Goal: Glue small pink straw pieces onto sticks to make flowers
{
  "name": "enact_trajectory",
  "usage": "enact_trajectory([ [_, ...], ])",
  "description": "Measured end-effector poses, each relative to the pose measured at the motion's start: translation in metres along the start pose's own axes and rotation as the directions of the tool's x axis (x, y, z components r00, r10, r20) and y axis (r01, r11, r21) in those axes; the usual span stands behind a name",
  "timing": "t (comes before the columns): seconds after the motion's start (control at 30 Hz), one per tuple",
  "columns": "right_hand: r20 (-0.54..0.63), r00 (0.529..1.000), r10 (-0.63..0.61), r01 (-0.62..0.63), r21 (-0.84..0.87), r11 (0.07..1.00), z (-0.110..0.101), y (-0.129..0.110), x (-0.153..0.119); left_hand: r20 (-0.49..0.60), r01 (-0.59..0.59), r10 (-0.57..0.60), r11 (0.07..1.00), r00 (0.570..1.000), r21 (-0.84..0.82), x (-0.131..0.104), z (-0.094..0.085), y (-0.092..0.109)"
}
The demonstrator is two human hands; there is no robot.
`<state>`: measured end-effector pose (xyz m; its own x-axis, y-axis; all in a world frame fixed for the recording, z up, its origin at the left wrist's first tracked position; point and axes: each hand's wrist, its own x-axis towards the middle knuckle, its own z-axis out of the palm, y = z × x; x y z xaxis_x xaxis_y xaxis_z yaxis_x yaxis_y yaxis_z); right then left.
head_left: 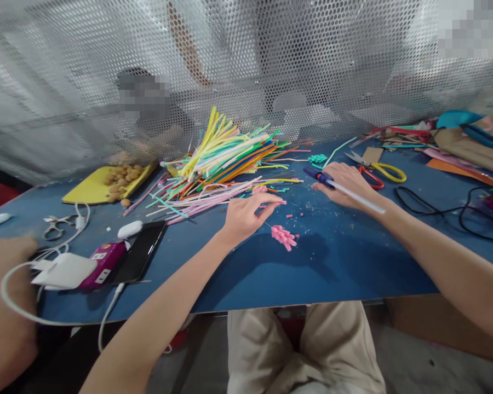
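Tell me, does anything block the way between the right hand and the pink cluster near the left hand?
Nothing large visible does: only small scraps lie on the blue table between the right hand, holding a blue tool, and the pink cluster. The left hand, pinching a small pink piece, is off to the left.

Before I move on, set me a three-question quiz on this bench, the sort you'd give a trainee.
1. What does the right hand hold? A) scissors B) blue tool C) phone
2. True or false: the pink cluster is nearer the front edge of the table than the teal cluster.
3. At the fingertips of the left hand, what colour is the small piece?

Key: 1 B; 2 true; 3 pink.
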<state>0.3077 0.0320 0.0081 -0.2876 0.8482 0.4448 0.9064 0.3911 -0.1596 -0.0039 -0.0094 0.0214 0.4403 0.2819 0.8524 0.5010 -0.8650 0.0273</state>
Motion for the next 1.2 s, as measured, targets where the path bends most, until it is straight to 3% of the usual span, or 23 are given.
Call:
enact_trajectory([
  [0.1, 0.100, 0.995, -0.013, 0.035, -0.220, 0.975, 0.006, 0.017, -0.004, 0.081, 0.004, -0.002, 1.000, 0.997, -0.018, -0.002, 0.001, -0.001],
  [0.2, 0.117, 0.993, -0.036, 0.065, -0.261, 0.963, 0.006, 0.019, -0.008, 0.124, 0.006, -0.002, 0.999, 0.992, -0.034, -0.004, 0.003, -0.002],
  [0.33, -0.031, 0.969, -0.245, 0.242, -0.068, 0.968, -0.009, -0.001, -0.005, 0.153, -0.033, 0.046, 0.996, 0.987, -0.087, -0.004, 0.004, -0.001],
  [0.43, -0.181, 0.896, -0.406, 0.433, 0.150, 0.889, -0.018, -0.022, -0.003, 0.173, -0.072, 0.089, 0.992, 0.981, -0.104, -0.003, 0.005, 0.004],
  [0.53, -0.260, 0.842, -0.474, 0.533, 0.256, 0.807, -0.018, -0.038, -0.007, 0.210, -0.088, 0.107, 0.991, 0.972, -0.097, -0.002, 0.005, 0.009],
  [0.67, -0.278, 0.819, -0.501, 0.573, 0.357, 0.738, -0.017, -0.051, -0.013, 0.250, -0.091, 0.107, 0.993, 0.962, -0.076, -0.002, 0.005, 0.012],
  [0.93, -0.288, 0.728, -0.622, 0.684, 0.367, 0.630, -0.021, -0.060, -0.017, 0.273, -0.045, 0.055, 0.998, 0.961, -0.044, -0.005, 0.010, 0.010],
  [1.2, -0.296, 0.740, -0.604, 0.668, 0.434, 0.605, -0.021, -0.065, -0.021, 0.212, -0.006, 0.046, 0.983, 0.976, -0.185, 0.000, 0.009, 0.014],
])
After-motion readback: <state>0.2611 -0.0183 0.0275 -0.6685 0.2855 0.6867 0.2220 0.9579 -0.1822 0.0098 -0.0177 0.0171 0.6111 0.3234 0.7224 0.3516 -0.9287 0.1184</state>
